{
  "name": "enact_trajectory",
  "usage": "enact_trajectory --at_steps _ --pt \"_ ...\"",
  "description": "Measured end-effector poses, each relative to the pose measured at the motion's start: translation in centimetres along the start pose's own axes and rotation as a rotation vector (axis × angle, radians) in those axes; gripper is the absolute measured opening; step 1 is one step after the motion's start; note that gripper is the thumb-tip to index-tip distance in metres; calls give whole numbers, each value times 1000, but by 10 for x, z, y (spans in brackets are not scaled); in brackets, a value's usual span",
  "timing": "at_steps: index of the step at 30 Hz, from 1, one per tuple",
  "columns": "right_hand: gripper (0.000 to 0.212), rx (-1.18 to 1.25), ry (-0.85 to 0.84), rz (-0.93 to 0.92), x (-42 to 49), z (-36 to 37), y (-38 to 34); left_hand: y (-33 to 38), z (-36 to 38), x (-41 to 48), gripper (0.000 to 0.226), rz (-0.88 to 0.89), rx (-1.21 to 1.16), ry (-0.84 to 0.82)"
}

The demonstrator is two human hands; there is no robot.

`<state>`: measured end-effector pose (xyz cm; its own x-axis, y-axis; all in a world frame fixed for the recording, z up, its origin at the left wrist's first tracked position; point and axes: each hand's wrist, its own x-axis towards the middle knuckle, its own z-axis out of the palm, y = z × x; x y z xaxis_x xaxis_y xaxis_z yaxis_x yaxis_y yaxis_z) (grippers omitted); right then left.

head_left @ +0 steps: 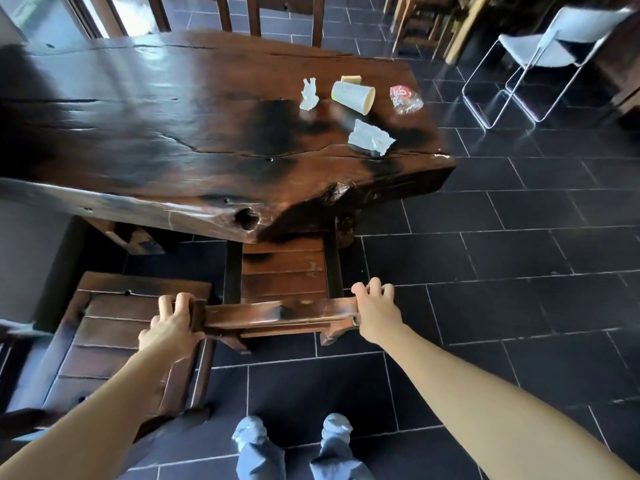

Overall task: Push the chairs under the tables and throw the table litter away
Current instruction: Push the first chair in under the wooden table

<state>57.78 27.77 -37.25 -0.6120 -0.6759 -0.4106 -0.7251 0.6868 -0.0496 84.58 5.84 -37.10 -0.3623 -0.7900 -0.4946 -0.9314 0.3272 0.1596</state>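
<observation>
A dark wooden chair (284,271) stands in front of me, its slatted seat partly under the thick slab table (173,133). My left hand (171,323) grips the left end of its top rail, and my right hand (375,311) grips the right end. Litter lies on the table's right end: a tipped paper cup (353,96), a crumpled white tissue (309,94), a folded napkin (370,138), a clear plastic wrapper with red print (405,98) and a small yellowish piece (350,79) behind the cup.
A second wooden chair (114,341) stands pulled out at my left, close to the first. A white folding chair (540,60) with a metal frame stands at the far right. More wooden chair backs (252,15) rise beyond the table. Dark floor tiles (502,254) spread to the right.
</observation>
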Motion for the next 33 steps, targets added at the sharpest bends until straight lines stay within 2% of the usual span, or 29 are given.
enact_trajectory --at_steps 3,11,17,23,33 --pt "70 -14 -18 7 -2 -4 -3 1 -1 1 56 25 -24 2" --pt "59 31 -21 -25 -20 -5 5 12 4 -3 56 -51 63 -7" --pt "59 81 -2 -80 -34 6 19 9 14 -6 57 -46 96 11" --pt "74 103 24 -151 -30 13 23 8 14 -6 53 -52 103 19" --pt "65 87 34 -188 -23 9 32 15 18 -10 47 -51 113 45"
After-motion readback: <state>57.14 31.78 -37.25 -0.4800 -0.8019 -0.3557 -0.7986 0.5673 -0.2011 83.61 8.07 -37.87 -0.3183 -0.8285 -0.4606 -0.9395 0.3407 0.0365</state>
